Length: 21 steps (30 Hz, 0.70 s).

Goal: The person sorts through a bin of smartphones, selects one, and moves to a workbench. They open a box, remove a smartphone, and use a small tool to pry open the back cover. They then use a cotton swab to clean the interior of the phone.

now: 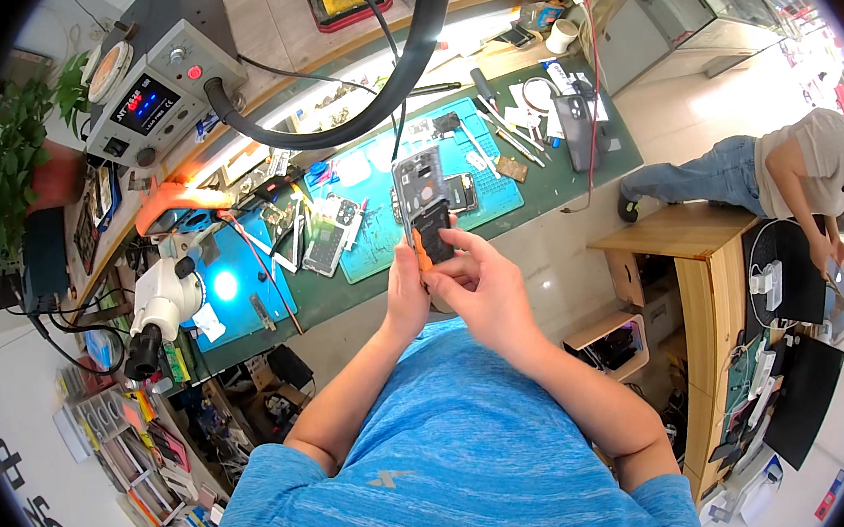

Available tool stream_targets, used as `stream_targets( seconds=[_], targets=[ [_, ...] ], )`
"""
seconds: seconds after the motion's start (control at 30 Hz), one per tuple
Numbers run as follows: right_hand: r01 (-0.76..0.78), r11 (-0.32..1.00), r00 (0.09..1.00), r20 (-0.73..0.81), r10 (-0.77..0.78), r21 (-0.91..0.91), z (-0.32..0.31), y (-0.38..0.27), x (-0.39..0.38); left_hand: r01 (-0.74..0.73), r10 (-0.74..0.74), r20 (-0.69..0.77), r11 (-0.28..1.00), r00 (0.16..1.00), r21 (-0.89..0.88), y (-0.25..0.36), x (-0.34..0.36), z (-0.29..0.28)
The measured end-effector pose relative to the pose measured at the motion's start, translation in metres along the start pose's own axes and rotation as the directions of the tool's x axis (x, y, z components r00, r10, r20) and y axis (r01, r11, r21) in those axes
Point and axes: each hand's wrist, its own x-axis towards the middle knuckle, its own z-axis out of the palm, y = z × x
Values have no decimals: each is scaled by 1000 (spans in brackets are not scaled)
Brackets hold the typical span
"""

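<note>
In front of my body, above the bench's front edge, a grey and black phone housing (422, 185) is held upright between my hands. An orange strip (422, 253) shows along its lower left edge. My left hand (406, 293) is closed on the housing's lower left side. My right hand (487, 293) grips its lower right corner, fingers bent and thumb near the orange strip. The fingertips partly hide the bottom of the housing. Just behind it, an opened phone (461, 193) lies on the teal work mat (496, 187).
A phone frame (332, 234) lies left on the mats, beside tweezers and tools. A microscope (162, 301) and a boxy control unit (151, 96) stand at left, its thick black hose (350, 129) arching overhead. A dark phone (579, 131) lies right. Another person (785, 166) sits at far right.
</note>
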Motion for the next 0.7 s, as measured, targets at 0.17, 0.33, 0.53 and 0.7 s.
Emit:
stream_targets(
  seconds=[0.17,0.33,0.53,0.7],
  targets=[
    [-241,963,963,157,220,124,-17,-2,12,170,-170,157,985,973,8,14,-1,3],
    [-195,970,964,153,217,-143,-24,2,16,81,-94,307,995,947,57,11,-4,1],
    [-90,871,983,96,155,-482,-27,-6,18,107,-180,291,962,940,250,23,2,9],
    [-31,921,991,108,79,-388,-30,2,20,139,-225,196,917,954,374,27,2,11]
  ],
)
